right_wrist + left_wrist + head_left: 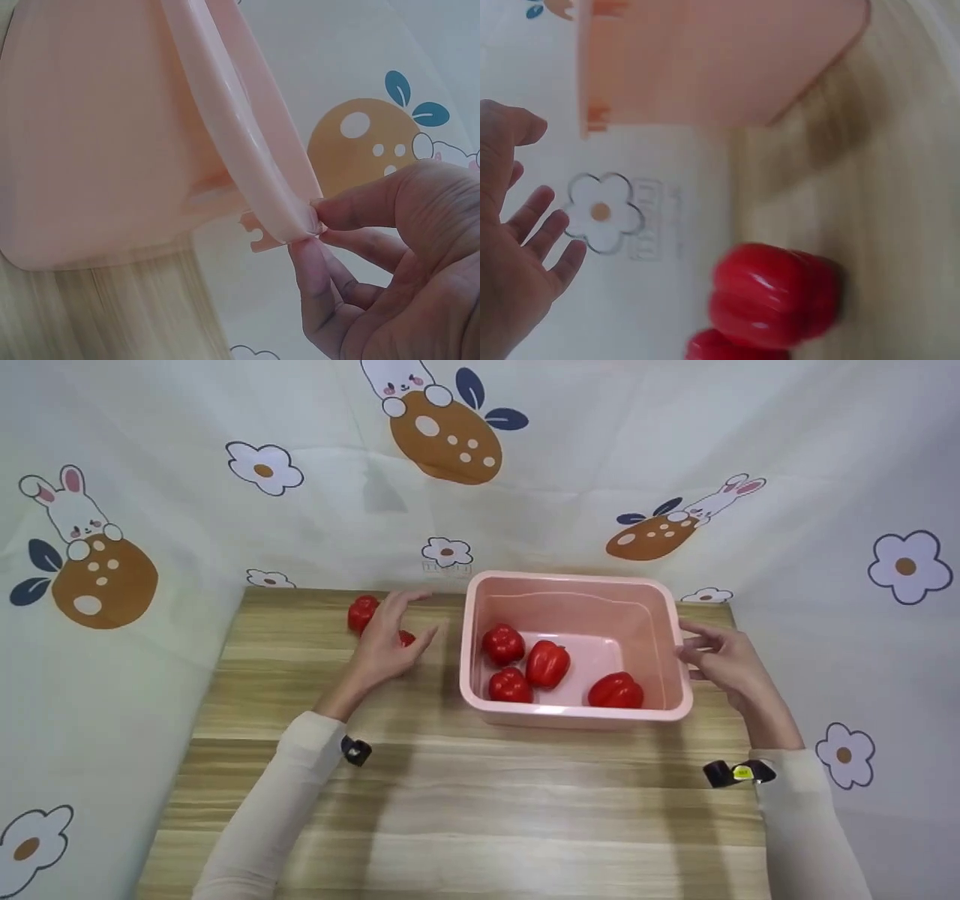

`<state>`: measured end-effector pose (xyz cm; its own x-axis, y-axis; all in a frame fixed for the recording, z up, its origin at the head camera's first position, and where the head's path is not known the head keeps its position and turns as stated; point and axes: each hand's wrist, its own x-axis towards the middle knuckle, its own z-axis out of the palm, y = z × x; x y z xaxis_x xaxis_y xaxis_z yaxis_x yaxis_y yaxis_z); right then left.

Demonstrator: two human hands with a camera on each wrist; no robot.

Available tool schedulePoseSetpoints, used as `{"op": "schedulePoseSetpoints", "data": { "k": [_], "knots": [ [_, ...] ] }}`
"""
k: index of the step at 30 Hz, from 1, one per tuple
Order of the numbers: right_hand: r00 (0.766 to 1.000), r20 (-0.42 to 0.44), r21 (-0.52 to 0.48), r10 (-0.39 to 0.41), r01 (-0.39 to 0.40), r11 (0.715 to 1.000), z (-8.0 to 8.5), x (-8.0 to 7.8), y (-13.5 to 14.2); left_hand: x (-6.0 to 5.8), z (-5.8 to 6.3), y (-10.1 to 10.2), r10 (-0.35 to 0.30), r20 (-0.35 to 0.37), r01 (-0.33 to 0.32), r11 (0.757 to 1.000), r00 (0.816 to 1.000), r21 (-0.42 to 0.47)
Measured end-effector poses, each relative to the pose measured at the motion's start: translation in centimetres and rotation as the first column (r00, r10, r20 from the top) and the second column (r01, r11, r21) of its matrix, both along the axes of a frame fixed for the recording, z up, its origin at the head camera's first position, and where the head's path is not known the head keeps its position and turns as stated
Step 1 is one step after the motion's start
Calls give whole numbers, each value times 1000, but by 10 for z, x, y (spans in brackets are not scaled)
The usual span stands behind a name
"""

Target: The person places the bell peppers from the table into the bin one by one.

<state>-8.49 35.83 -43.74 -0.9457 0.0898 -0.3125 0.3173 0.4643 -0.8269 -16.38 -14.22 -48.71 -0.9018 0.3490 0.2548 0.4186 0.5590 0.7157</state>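
Observation:
A pink plastic bin (574,711) stands on the wooden table with several red bell peppers in it, one of them (616,691) apart at the near right. My right hand (727,661) pinches the bin's right rim between thumb and fingers; the right wrist view shows the grip on the rim (247,154) closely. To the left of the bin, my left hand (386,649) hovers over two more red bell peppers, thumb and fingers spread with nothing between them. One pepper (363,613) shows behind that hand, while the other (769,296) is partly hidden by it in the head view.
A pale cloth (555,510) printed with rabbits and flowers hangs behind the table and at both sides. The wooden tabletop (525,810) stretches in front of the bin. A small dark wrist camera (355,751) is strapped at the left sleeve.

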Motion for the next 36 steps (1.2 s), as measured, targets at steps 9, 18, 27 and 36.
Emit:
{"op": "schedulePoseSetpoints", "data": {
  "k": [9,18,27,36],
  "knots": [
    [1000,30,9,-3,2,1000,-6,-1,0,19,-55,-32,239,107,-241,971,965,5],
    [1000,17,-3,-3,3,1000,-7,-1,-2,30,-89,-55,331,128,-344,934,935,96],
    [1000,6,19,4,-5,1000,-6,0,0,51,-115,-69,312,170,-343,917,935,204],
    [1000,-1,45,-5,5,999,-2,3,-1,62,-131,-68,335,234,-387,893,913,232]
  ]
}}
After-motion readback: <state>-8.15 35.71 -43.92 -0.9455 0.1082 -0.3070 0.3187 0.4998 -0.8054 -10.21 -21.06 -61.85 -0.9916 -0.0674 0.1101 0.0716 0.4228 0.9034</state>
